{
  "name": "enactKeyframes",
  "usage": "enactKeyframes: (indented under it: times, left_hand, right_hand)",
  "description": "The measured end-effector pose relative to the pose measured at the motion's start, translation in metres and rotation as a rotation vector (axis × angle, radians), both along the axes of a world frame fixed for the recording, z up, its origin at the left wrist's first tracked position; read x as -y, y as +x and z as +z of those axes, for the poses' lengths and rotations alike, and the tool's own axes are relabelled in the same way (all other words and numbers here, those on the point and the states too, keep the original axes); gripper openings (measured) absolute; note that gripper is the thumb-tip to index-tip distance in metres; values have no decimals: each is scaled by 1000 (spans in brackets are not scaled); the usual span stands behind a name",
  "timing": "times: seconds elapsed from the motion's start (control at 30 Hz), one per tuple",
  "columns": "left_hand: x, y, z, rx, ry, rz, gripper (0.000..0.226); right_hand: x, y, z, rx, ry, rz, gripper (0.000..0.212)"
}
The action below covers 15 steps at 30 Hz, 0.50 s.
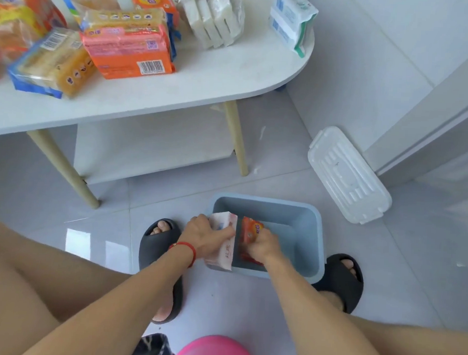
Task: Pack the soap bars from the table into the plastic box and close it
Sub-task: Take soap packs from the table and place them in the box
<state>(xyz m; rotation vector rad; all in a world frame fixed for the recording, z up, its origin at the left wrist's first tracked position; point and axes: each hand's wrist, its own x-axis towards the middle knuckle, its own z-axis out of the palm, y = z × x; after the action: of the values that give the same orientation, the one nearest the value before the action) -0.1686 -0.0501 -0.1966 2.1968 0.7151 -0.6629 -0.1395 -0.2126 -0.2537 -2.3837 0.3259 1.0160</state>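
Now both hands are working inside the light blue rectangular plastic box (298,229), which is sitting open on the grey tiled floor (254,178) between two dark slippers (153,243). Left hand (205,234), with a red string bracelet (187,249) on the wrist, is gripping a pale pink-and-white wrapped soap pack (225,247), fingers (224,232) clamped over its top; pack is standing on edge against the box's left wall, partly over the rim. Right hand (263,248) is holding an orange-red wrapped soap bar (251,230) upright just right of the pink pack, fingers closed on its lower part, inside the box. Rest of the box interior is showing bare blue bottom. White ribbed plastic lid (348,175) is lying flat on the floor beyond the box, up and to the right, well apart from it. White rounded bench (205,78) is standing beyond the box to the upper left, carrying more soap: orange multi-bar pack with barcode (131,55), yellow bars in clear blue-edged wrap (51,64), white bars in clear wrap (211,16), white-and-green packs (292,20) near the bench's right end. Pink round object (215,351) is showing nearest the camera, below the box.
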Motion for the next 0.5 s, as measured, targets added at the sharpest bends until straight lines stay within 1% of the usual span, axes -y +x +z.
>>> enactKeyframes:
  times: [0.03, 0.07, 0.1, 0.13, 0.23, 0.3, 0.33, 0.4, 0.43, 0.47, 0.5]
  left_hand:
    - [-5, 1, -1, -10, -78, 47, 61]
    - [-10, 1, 0, -20, -152, 94, 58]
    - [-15, 0, -1, -28, -216, 135, 56]
    - [-19, -1, -2, -36, -265, 165, 54]
    - [-28, -2, -5, -53, -309, 167, 57]
    - [-29, -2, -3, -68, -271, 111, 64]
    - [-28, -1, -3, -70, -221, 62, 64]
    - [-21, 2, 1, -45, -83, -48, 60]
    - [-17, 4, 1, -39, -12, -82, 66]
    - [-12, 6, 2, -37, 55, -107, 77]
    - [-8, 8, 1, -46, 108, -129, 88]
  right_hand:
    - [-3, -1, -12, -22, -8, 16, 65]
    - [-6, -2, -19, -50, 6, 29, 75]
    - [-10, -1, -21, -80, 23, 46, 79]
    - [-14, 0, -18, -112, 43, 60, 76]
    - [-19, 5, -22, -145, 109, 162, 52]
    - [-18, 5, -19, -158, 130, 218, 40]
    - [-17, 6, -17, -156, 138, 202, 34]
    - [-11, 11, -11, -135, 196, 86, 27]
    - [-7, 15, -3, -104, 268, 6, 28]
    - [-2, 20, 5, -108, 374, -66, 29]
    - [3, 22, 15, -165, 521, -113, 31]
